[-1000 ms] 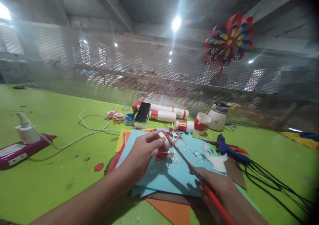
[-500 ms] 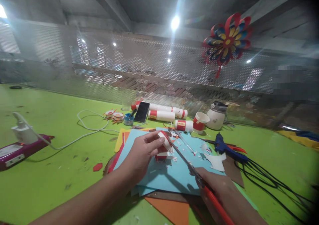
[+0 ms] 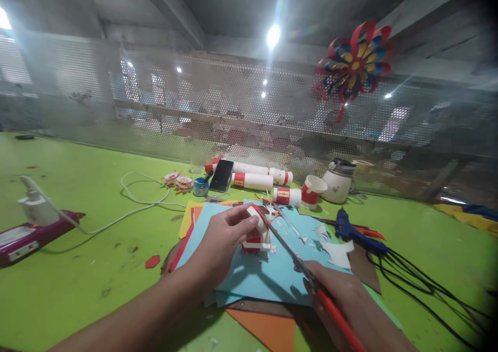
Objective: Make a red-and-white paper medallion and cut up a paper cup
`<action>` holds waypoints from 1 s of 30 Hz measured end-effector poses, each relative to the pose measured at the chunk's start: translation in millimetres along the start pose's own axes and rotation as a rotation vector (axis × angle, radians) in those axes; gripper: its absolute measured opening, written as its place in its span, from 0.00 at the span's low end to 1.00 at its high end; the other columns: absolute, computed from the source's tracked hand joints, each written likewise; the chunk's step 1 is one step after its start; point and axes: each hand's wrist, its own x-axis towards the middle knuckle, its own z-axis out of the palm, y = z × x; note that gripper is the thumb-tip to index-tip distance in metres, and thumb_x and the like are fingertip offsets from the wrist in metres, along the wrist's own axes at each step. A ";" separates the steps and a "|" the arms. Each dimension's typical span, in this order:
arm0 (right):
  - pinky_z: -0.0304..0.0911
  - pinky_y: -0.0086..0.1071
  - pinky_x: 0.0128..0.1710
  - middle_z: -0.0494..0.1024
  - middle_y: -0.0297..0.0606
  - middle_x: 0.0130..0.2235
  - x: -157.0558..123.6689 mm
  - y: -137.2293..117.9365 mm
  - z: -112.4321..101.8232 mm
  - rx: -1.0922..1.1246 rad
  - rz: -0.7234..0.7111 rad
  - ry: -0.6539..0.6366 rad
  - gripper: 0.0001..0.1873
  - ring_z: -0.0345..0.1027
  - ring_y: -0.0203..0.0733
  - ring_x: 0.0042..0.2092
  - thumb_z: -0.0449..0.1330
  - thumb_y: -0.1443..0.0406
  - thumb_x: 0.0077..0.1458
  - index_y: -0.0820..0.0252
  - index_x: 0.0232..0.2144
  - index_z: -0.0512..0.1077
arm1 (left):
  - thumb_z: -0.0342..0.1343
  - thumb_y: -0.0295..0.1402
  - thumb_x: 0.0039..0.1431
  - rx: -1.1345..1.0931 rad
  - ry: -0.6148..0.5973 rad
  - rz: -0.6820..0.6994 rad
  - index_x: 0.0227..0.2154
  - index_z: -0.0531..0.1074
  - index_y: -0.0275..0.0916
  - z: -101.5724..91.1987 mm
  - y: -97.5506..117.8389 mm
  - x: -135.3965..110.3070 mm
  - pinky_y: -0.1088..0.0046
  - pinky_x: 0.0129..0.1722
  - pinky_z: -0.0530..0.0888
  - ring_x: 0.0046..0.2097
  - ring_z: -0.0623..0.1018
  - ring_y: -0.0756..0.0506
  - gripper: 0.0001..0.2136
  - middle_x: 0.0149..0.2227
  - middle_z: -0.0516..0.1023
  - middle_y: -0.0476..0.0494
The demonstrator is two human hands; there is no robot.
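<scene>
At fingertips of left grip [image 3: 223, 238]: white paper piece [image 3: 254, 216], pinched. Right grip [image 3: 336, 284] wrapped round scissors [image 3: 308, 274], blades at piece's red edge. I'd guess super light, springy, creases easy; I'd pinch white side softly, clear of blades.

The person's left hand [image 3: 227, 235] pinches a red-and-white paper piece [image 3: 254, 211] between thumb and fingers, over light blue paper [image 3: 268, 284] strewn with small scraps. The right hand [image 3: 334, 289] grips red-handled scissors [image 3: 303, 270], their blades reaching the piece's edge. On the green counter [image 3: 97, 284], a blue glue gun [image 3: 358, 234] lies to the right; farther back, a phone [image 3: 222, 175] lies near a blue jar [image 3: 201, 188], and a red-and-white cup [image 3: 312, 192] stands beside a white jug [image 3: 337, 185].
</scene>
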 end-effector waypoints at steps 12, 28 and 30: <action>0.57 0.30 0.29 0.74 0.35 0.28 1.0 -2.6 0.1 -0.024 -0.033 0.010 0.11 0.65 0.40 0.28 0.49 0.60 0.58 0.57 0.34 0.69 | 0.65 0.31 0.46 -0.083 -0.004 0.003 0.43 0.75 0.32 -4.9 -0.1 3.4 0.61 0.48 0.69 0.42 0.78 0.41 0.18 0.38 0.79 0.35; 0.59 0.30 0.29 0.74 0.37 0.29 2.2 1.8 1.9 -0.015 -0.027 -0.027 0.13 0.66 0.41 0.29 0.47 0.57 0.59 0.57 0.33 0.67 | 0.65 0.32 0.47 -0.036 0.013 0.007 0.46 0.73 0.34 -8.7 -3.1 5.8 0.61 0.47 0.70 0.43 0.79 0.40 0.22 0.42 0.79 0.33; 0.58 0.30 0.29 0.74 0.36 0.29 0.7 -0.1 2.2 -0.007 -0.006 -0.015 0.12 0.65 0.40 0.29 0.47 0.58 0.59 0.56 0.33 0.67 | 0.66 0.32 0.46 -0.053 0.015 0.005 0.46 0.73 0.33 -7.0 -3.2 5.1 0.61 0.46 0.71 0.43 0.79 0.39 0.23 0.43 0.79 0.32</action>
